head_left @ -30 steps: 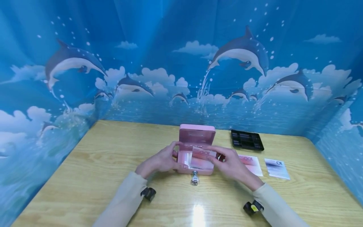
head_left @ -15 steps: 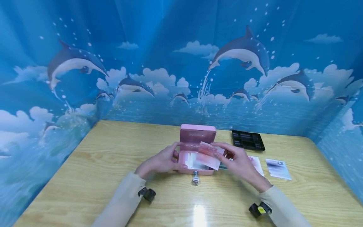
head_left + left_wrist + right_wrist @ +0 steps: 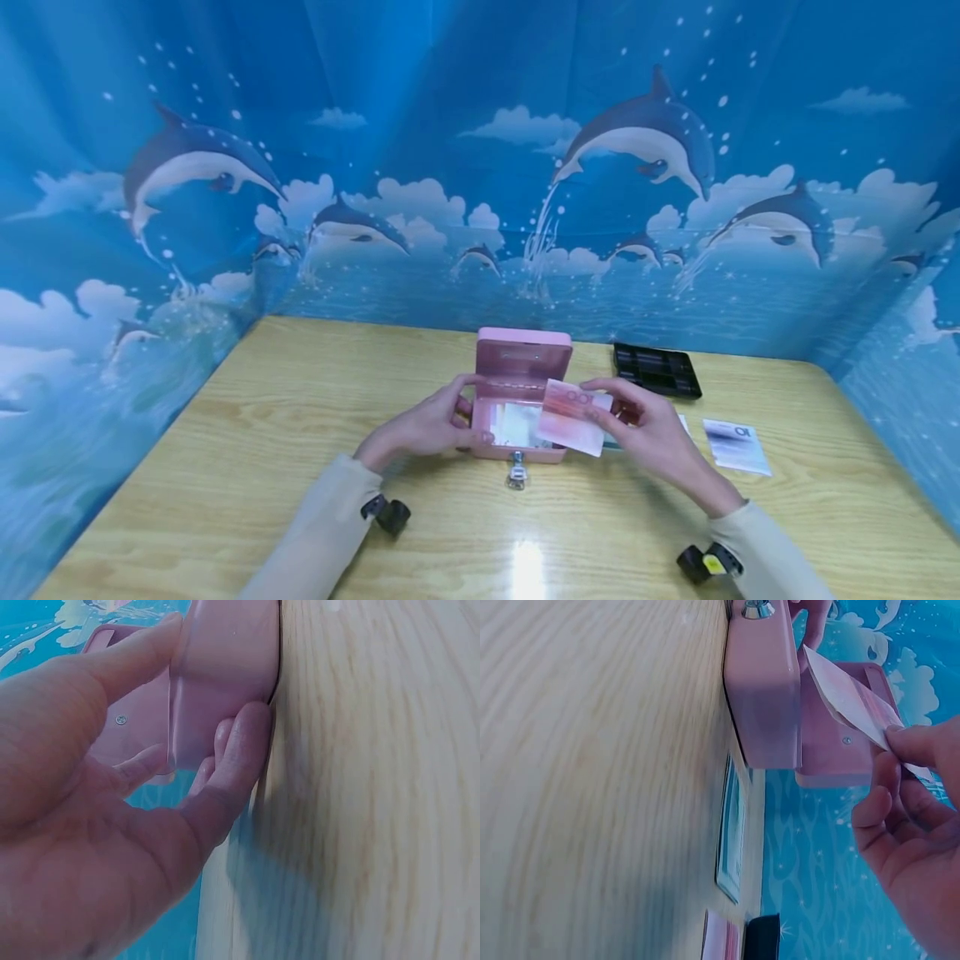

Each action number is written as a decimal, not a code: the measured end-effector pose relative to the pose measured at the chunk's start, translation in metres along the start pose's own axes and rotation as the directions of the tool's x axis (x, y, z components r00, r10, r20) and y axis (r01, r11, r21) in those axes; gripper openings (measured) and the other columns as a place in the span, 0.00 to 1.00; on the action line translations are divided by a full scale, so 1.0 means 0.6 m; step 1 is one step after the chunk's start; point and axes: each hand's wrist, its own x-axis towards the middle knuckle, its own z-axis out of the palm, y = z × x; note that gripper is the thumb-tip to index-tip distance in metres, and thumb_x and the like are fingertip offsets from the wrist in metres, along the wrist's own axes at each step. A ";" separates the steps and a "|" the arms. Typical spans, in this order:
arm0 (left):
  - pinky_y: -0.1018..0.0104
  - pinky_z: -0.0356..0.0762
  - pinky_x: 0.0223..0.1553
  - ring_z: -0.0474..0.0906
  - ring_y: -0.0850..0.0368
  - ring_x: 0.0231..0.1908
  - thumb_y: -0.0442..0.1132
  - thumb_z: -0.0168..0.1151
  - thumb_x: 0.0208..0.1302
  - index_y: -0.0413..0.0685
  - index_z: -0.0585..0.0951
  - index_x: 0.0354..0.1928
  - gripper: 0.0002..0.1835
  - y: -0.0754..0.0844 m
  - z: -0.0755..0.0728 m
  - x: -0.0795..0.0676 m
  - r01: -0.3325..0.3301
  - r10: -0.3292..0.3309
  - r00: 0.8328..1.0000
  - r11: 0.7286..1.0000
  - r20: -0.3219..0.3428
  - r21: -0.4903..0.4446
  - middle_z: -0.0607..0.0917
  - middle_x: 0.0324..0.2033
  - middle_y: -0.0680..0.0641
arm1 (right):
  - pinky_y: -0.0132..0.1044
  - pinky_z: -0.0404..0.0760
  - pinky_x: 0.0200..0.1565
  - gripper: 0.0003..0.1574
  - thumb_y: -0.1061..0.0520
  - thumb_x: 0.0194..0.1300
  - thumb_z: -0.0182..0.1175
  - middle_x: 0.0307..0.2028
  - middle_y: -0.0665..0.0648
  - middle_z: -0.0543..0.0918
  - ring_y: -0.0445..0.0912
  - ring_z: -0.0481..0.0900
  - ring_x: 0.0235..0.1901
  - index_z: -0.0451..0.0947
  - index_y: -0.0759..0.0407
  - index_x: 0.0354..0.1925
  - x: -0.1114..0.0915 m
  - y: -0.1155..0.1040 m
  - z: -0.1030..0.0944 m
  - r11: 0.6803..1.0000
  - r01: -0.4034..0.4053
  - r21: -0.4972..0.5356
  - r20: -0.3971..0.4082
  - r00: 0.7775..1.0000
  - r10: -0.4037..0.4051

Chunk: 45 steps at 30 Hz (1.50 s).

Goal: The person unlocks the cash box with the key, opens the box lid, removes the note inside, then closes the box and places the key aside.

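Observation:
A pink cash box stands on the table with its lid raised. My left hand grips its left side, the thumb on the rim and the fingers bent against the side wall in the left wrist view. My right hand pinches red banknotes marked 100 between thumb and fingers, tilted above the box's right edge; I cannot tell how many sheets. Whitish paper lies inside the box, partly covered by the banknotes. In the right wrist view the held banknotes hang in front of the raised lid.
A silver lock with a key sits at the box's front. Behind my right hand is a black compartment tray. A blue-grey banknote lies to the right. Green banknotes and a red banknote lie beside the box.
My right hand has lifted the red banknotes from over the box's inside and carried them right, tilting them. My left hand keeps its place on the box.

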 end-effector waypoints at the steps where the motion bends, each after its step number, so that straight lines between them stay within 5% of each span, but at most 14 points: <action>1: 0.60 0.86 0.48 0.83 0.53 0.44 0.41 0.74 0.61 0.52 0.55 0.78 0.49 0.000 0.000 0.000 -0.001 0.001 1.000 1.000 -0.001 0.000 0.79 0.51 0.39 | 0.30 0.72 0.22 0.19 0.61 0.68 0.67 0.27 0.49 0.77 0.40 0.70 0.22 0.82 0.49 0.56 -0.001 0.001 -0.002 1.000 0.002 -0.009 -0.002 1.000 -0.002; 20: 0.60 0.86 0.45 0.83 0.52 0.41 0.37 0.78 0.55 0.50 0.60 0.76 0.50 0.015 0.006 0.003 0.061 -0.059 0.993 0.998 -0.099 0.014 0.82 0.47 0.40 | 0.30 0.73 0.23 0.19 0.62 0.71 0.64 0.27 0.51 0.74 0.38 0.69 0.23 0.82 0.51 0.58 -0.024 0.020 -0.052 0.996 0.006 -0.087 -0.055 0.998 -0.011; 36: 0.61 0.87 0.40 0.83 0.52 0.38 0.36 0.76 0.58 0.48 0.58 0.77 0.49 0.009 0.007 0.005 0.007 -0.007 0.998 1.000 -0.059 -0.004 0.82 0.47 0.37 | 0.30 0.68 0.20 0.18 0.63 0.69 0.65 0.26 0.51 0.74 0.38 0.67 0.21 0.83 0.53 0.56 -0.054 0.045 -0.108 0.980 -0.047 -0.192 -0.128 0.991 0.022; 45: 0.60 0.86 0.43 0.82 0.52 0.40 0.41 0.79 0.55 0.52 0.59 0.76 0.51 0.014 0.015 0.007 0.068 -0.066 0.994 0.997 -0.089 0.029 0.81 0.47 0.40 | 0.32 0.64 0.16 0.19 0.66 0.68 0.65 0.24 0.49 0.70 0.38 0.67 0.20 0.84 0.57 0.55 -0.068 0.066 -0.134 0.980 -0.031 -0.196 -0.167 0.986 -0.002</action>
